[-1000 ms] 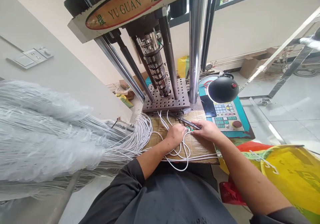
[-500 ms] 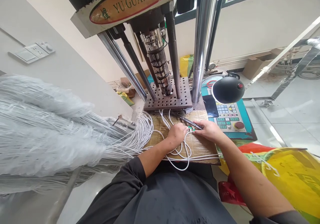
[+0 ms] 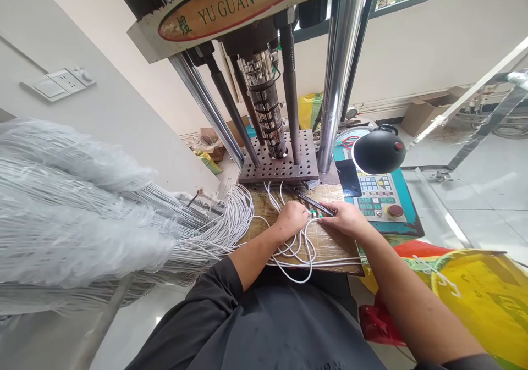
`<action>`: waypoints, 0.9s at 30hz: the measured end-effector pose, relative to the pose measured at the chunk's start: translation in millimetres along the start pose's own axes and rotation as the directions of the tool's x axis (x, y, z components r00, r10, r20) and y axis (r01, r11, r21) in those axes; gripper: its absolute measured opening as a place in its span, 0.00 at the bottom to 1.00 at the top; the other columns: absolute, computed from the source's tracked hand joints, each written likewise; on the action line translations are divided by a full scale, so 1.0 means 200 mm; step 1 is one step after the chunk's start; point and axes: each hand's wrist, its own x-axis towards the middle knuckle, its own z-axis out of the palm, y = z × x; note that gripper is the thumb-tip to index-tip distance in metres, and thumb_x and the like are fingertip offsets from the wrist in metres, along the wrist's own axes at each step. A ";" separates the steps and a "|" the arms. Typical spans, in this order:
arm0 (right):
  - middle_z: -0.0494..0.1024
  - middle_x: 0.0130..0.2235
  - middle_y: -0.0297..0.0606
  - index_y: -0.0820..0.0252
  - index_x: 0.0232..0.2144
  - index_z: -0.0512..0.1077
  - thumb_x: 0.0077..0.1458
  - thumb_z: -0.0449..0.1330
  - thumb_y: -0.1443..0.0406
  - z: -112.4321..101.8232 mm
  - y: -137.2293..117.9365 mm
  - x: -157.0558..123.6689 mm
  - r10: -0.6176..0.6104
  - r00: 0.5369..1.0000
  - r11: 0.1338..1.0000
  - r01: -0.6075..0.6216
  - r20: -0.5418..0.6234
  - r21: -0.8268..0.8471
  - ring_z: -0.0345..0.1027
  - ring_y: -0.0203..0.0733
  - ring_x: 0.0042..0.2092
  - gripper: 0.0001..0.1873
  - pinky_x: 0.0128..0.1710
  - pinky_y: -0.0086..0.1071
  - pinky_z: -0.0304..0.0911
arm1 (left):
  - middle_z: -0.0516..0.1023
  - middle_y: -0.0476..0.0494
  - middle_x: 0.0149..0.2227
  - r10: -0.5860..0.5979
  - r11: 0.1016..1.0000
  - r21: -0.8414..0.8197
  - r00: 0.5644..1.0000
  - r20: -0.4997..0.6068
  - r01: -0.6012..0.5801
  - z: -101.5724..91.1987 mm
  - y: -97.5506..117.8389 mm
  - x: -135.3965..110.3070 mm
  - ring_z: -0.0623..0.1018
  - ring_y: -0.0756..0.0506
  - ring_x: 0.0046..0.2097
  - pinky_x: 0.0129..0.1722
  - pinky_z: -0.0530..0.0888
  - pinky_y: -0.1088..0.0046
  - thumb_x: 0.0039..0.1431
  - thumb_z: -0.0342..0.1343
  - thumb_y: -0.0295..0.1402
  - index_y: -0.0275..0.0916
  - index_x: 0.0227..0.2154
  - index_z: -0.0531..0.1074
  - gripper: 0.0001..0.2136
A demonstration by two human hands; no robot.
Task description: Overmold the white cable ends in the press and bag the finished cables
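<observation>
My left hand (image 3: 292, 219) is closed, fingers curled down at the ends of the white cables (image 3: 310, 246); it seems to pinch one of them, though the fingertips are mostly hidden. Small green connector ends (image 3: 316, 214) sit in a row between my two hands. A long dark metal mould bar (image 3: 311, 200) slants from under the press plate toward my right hand (image 3: 346, 219), which grips its near end with thumb and fingers. Loose cable loops lie on the tape-covered board (image 3: 338, 243) beneath both hands.
The press's perforated plate (image 3: 303, 155) and steel column (image 3: 340, 84) stand just beyond. A thick cable bundle (image 3: 231, 216) lies left. To the right are a control panel (image 3: 373, 199), a black lamp (image 3: 379, 150) and a yellow bag (image 3: 482, 298).
The view has shifted slightly, so the press appears a little lower and further right. Both hands keep nearly the same place on the board.
</observation>
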 end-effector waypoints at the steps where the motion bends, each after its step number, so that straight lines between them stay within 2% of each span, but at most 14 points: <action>1: 0.82 0.51 0.37 0.49 0.53 0.78 0.47 0.70 0.53 0.00 0.00 0.00 0.005 1.000 1.000 -0.005 0.003 0.000 0.75 0.54 0.53 0.29 0.53 0.44 0.70 | 0.84 0.41 0.35 -0.004 1.000 -0.005 1.000 -0.011 0.004 0.00 0.00 0.00 0.78 0.44 0.38 0.42 0.72 0.69 0.63 0.54 0.37 0.40 0.35 0.84 0.13; 4: 0.82 0.50 0.37 0.49 0.53 0.78 0.47 0.70 0.53 -0.01 -0.01 0.00 0.011 1.000 1.000 -0.011 0.005 -0.001 0.76 0.53 0.51 0.29 0.52 0.44 0.70 | 0.83 0.42 0.32 -0.030 0.997 -0.078 1.000 0.006 0.030 -0.02 -0.02 0.02 0.77 0.46 0.35 0.39 0.71 0.70 0.60 0.57 0.36 0.40 0.33 0.84 0.11; 8: 0.83 0.48 0.36 0.48 0.52 0.78 0.47 0.70 0.53 -0.01 0.00 0.00 0.002 1.000 1.000 -0.002 0.001 -0.004 0.77 0.52 0.48 0.29 0.49 0.42 0.71 | 0.80 0.46 0.25 -0.049 0.954 -0.285 0.987 0.156 0.092 -0.10 -0.06 0.08 0.74 0.49 0.27 0.31 0.67 0.73 0.52 0.64 0.37 0.36 0.29 0.84 0.09; 11: 0.83 0.47 0.35 0.48 0.52 0.78 0.47 0.69 0.52 -0.01 0.00 0.00 0.001 1.000 1.000 -0.001 0.010 -0.006 0.77 0.52 0.48 0.28 0.49 0.41 0.71 | 0.76 0.48 0.22 -0.072 0.917 -0.367 0.970 0.233 0.157 -0.13 -0.09 0.11 0.70 0.51 0.24 0.27 0.65 0.74 0.51 0.64 0.37 0.33 0.27 0.83 0.11; 14: 0.83 0.47 0.36 0.48 0.53 0.78 0.47 0.69 0.51 -0.02 -0.01 -0.01 0.012 1.000 1.000 -0.012 0.013 -0.018 0.77 0.52 0.48 0.29 0.49 0.41 0.71 | 0.74 0.49 0.20 -0.112 0.927 -0.328 0.968 0.223 0.183 -0.13 -0.08 0.12 0.67 0.52 0.23 0.26 0.63 0.75 0.52 0.62 0.38 0.32 0.24 0.81 0.12; 19: 0.83 0.47 0.36 0.48 0.53 0.78 0.48 0.69 0.52 -0.02 -0.03 -0.01 0.013 1.000 1.000 -0.013 0.016 -0.020 0.77 0.51 0.48 0.29 0.49 0.41 0.71 | 0.70 0.49 0.18 -0.083 0.973 -0.192 0.972 0.220 0.126 -0.10 -0.04 0.13 0.66 0.51 0.23 0.26 0.62 0.74 0.51 0.61 0.35 0.34 0.19 0.77 0.10; 22: 0.83 0.47 0.36 0.48 0.53 0.78 0.47 0.69 0.52 -0.02 -0.03 -0.01 0.019 1.000 0.999 -0.019 0.008 -0.025 0.77 0.51 0.48 0.29 0.49 0.41 0.71 | 0.65 0.51 0.16 -0.107 0.979 -0.153 0.976 0.190 0.137 -0.09 -0.06 0.14 0.63 0.52 0.22 0.25 0.60 0.73 0.50 0.61 0.33 0.35 0.16 0.74 0.11; 25: 0.83 0.49 0.37 0.48 0.53 0.77 0.48 0.69 0.52 -0.02 -0.02 -0.01 0.003 1.000 0.999 -0.003 0.003 -0.041 0.76 0.52 0.50 0.29 0.51 0.42 0.70 | 0.59 0.54 0.14 -0.124 0.961 -0.225 0.978 0.170 0.161 -0.09 -0.13 0.13 0.58 0.53 0.21 0.24 0.57 0.73 0.52 0.60 0.35 0.35 0.14 0.70 0.15; 27: 0.82 0.50 0.37 0.49 0.53 0.77 0.48 0.69 0.52 -0.01 -0.01 -0.01 -0.002 1.000 0.999 0.003 0.002 -0.043 0.76 0.52 0.51 0.29 0.52 0.42 0.70 | 0.60 0.54 0.15 -0.143 0.925 -0.326 0.975 0.172 0.193 -0.10 -0.17 0.11 0.58 0.53 0.21 0.23 0.56 0.74 0.53 0.60 0.37 0.35 0.15 0.71 0.15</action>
